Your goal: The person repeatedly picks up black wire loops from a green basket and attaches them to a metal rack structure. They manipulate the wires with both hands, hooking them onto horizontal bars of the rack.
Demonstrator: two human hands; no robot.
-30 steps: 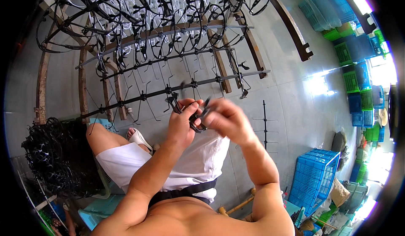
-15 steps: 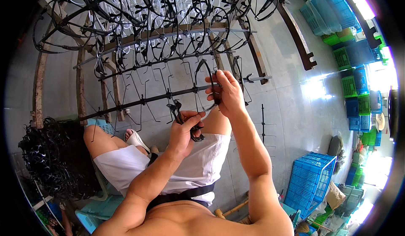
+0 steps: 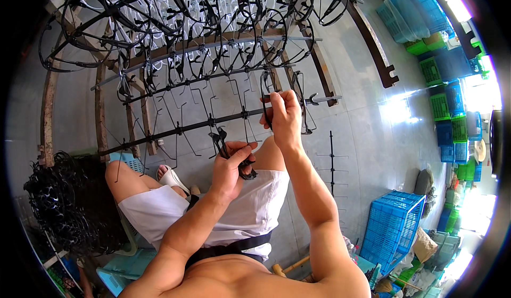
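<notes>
My right hand (image 3: 283, 114) is raised to the lower bar of a dark metal rack (image 3: 213, 122) and pinches a thin black curved frame piece (image 3: 264, 93) against one of the bar's hooks. My left hand (image 3: 232, 164) sits lower, above my lap, closed around a small bunch of black frame pieces (image 3: 228, 150). Rows of similar black ring-shaped pieces (image 3: 202, 37) hang from the rack's upper bars.
A heap of black frame pieces (image 3: 69, 202) lies at my left. A wooden stand (image 3: 50, 111) carries the rack bars. A spare hooked bar (image 3: 331, 170) lies on the concrete floor. Blue crates (image 3: 391, 234) stand at the right, green and blue ones (image 3: 444, 101) farther back.
My right hand left the left hand, rose to the rack bar with one black piece, and now holds it at a hook. The left hand stayed low with the bunch.
</notes>
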